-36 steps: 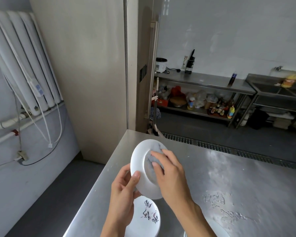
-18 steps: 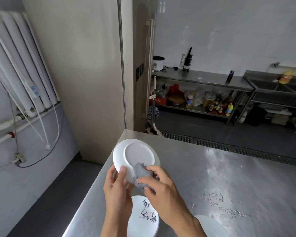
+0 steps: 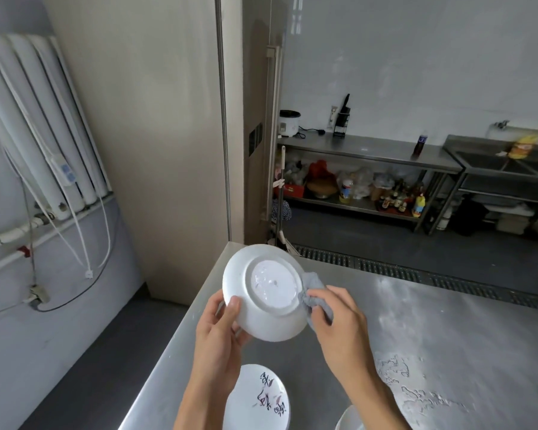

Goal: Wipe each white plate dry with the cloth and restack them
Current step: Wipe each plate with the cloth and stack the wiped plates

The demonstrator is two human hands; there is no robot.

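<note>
A white plate is held up over the steel table with its underside and foot ring turned toward me. My left hand grips its lower left rim, thumb on the back. My right hand pinches a bunched grey cloth against the plate's right rim. Below the hands, a white plate with dark painted characters lies on the table. The rim of another white plate shows at the bottom edge.
Water streaks mark the table to the right of my arms. The table's left edge drops to a dark floor. Beyond stand a tall cabinet, a shelf unit with bottles and a steel sink.
The plate has been turned so its underside faces me. My right hand with the cloth has shifted from the plate's lower edge to its right rim. My left hand stays on the lower left rim.
</note>
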